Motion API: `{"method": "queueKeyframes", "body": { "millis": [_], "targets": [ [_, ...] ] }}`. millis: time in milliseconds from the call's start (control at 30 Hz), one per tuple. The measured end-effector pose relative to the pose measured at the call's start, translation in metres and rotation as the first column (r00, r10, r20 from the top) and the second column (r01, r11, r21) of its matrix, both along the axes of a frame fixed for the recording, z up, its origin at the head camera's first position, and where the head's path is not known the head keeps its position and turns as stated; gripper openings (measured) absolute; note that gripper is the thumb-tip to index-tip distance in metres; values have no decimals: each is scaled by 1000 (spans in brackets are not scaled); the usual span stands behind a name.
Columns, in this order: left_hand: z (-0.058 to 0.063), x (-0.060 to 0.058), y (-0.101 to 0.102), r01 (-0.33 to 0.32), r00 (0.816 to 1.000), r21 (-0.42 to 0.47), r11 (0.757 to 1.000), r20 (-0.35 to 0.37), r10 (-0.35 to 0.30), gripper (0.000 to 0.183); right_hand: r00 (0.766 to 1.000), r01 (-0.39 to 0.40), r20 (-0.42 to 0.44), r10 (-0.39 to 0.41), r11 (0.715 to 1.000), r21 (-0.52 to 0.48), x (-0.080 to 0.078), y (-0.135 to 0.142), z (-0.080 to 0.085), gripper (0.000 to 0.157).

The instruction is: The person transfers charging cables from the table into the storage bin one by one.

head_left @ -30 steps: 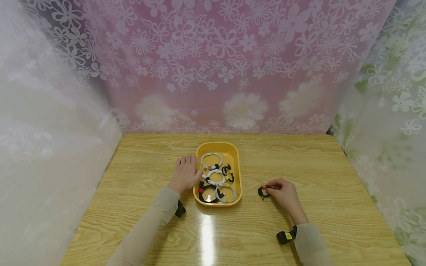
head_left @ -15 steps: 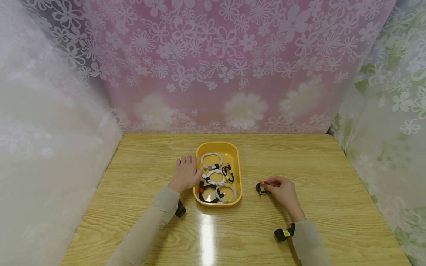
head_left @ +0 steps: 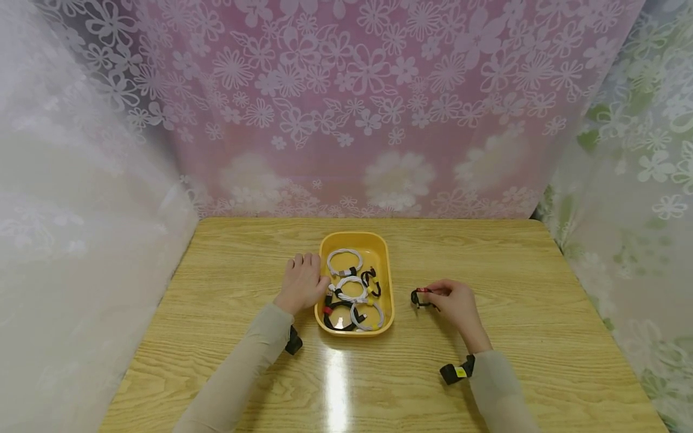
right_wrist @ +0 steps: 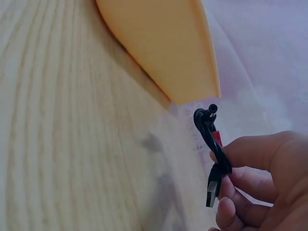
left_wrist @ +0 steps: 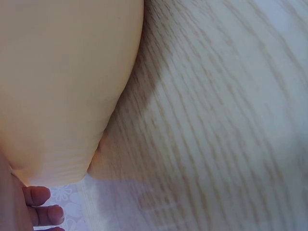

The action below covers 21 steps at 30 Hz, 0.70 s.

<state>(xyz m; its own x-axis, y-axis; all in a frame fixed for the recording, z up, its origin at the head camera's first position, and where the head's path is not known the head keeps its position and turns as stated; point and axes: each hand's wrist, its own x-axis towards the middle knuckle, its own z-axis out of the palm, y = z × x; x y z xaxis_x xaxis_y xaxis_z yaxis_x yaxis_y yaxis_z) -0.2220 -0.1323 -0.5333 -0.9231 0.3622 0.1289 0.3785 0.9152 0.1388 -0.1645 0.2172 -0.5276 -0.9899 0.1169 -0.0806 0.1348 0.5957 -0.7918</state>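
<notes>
In the head view, my left hand (head_left: 301, 284) holds the left edge of a yellow tray (head_left: 391, 300), its thumb lying over the rim. The left wrist view shows the tray's outer wall (left_wrist: 67, 86) with some fingertips beside it. My right hand (head_left: 455, 305) pinches a small coiled black USB cable (head_left: 415, 297) with a red tie, to the right of the tray. Close up in the right wrist view, a USB plug (right_wrist: 211, 193) hangs below the coil and a round barrel plug (right_wrist: 212, 109) sticks up; the cable is off the table.
Inside the tray lie several coiled cables: a white coil (head_left: 330, 255) at the back, another white coil (head_left: 364, 290) in the middle, a small black coil (head_left: 377, 287) with yellow ties, and a black cable (head_left: 327, 322) at the front. Floral curtains (head_left: 346, 120) surround the wooden table (head_left: 487, 258).
My right hand has moved left and slightly away from me, bringing the black USB cable nearer the tray. The left hand and the tray have stayed put.
</notes>
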Motion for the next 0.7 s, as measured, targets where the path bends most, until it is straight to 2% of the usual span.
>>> {"method": "queueKeyframes", "body": {
  "millis": [233, 700],
  "targets": [
    [1, 1, 0, -2, 1000, 4, 1000, 1, 2, 21, 1000, -7, -18, 7, 1000, 10, -6, -7, 12, 20],
    [-1, -1, -1, -8, 1000, -1, 1000, 16, 8, 19, 998, -11, -54, 9, 999, -38, -20, -27, 34, 19]
  ]
}}
